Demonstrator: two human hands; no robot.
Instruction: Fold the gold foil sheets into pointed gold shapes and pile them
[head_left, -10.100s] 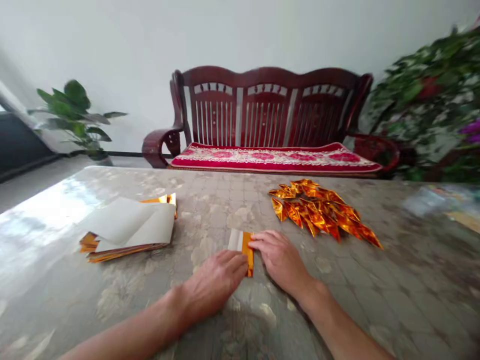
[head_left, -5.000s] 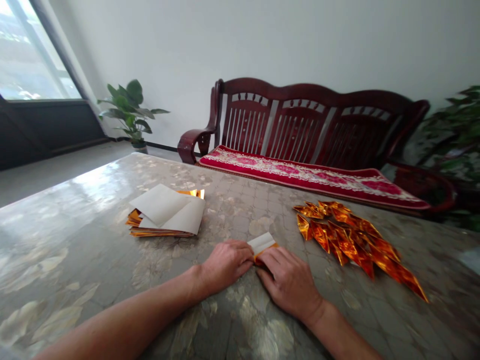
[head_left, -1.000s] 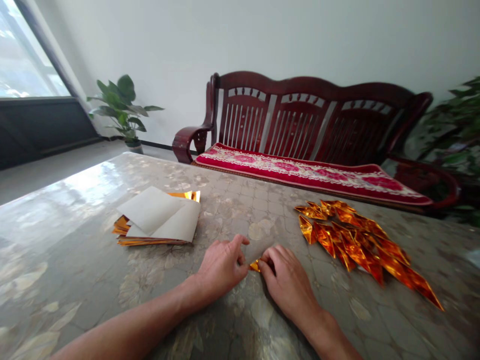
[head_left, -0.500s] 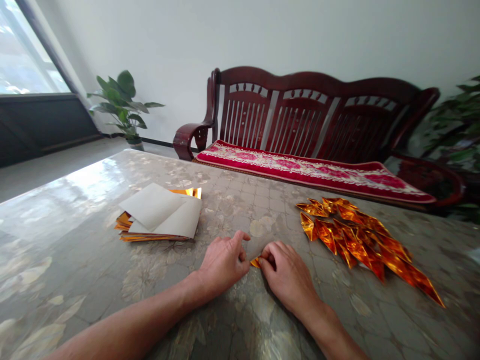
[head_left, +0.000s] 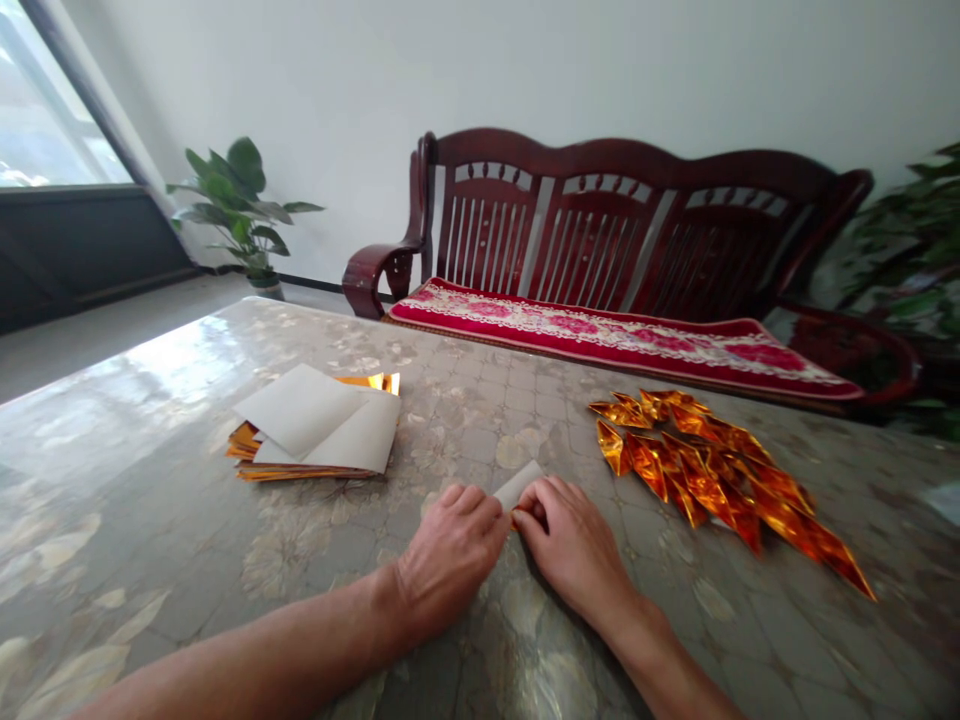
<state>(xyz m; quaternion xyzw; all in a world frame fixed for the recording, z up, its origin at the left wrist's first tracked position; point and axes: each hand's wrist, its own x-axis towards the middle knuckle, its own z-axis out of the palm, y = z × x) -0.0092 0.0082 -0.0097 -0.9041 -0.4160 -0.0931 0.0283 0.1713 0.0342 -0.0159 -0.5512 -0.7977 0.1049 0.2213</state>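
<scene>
1. Folded foil paper [head_left: 517, 487], a small piece with a white back and a gold edge, sits between the two hands, just above the table, with its white end sticking up and away from the person and its gold edge low between the fingertips.
2. The grip is closed on it from both sides. The right hand [head_left: 571, 555] pinches the lower end with its curled fingers, and the left hand [head_left: 451, 560] presses in from the other side, its fingertips touching the paper. Most of the lower part is hidden behind the fingers.
3. Both wrists and forearms lie low over the marbled, glossy table [head_left: 465, 420], with the hands close together at its near side.
4. Just right of the right hand lies a loose pile of folded gold triangles [head_left: 709, 475], shiny and overlapping, near but not touching the hand.
5. Further off to the left sits a stack of gold-edged paper sheets [head_left: 311, 425], white backs on top and the upper sheets slightly fanned, well apart from the left hand.
6. Beyond the table stands a dark wooden bench [head_left: 600, 215] with a red patterned cushion [head_left: 622, 345]. A potted plant [head_left: 236, 205] stands on the floor to its left.
</scene>
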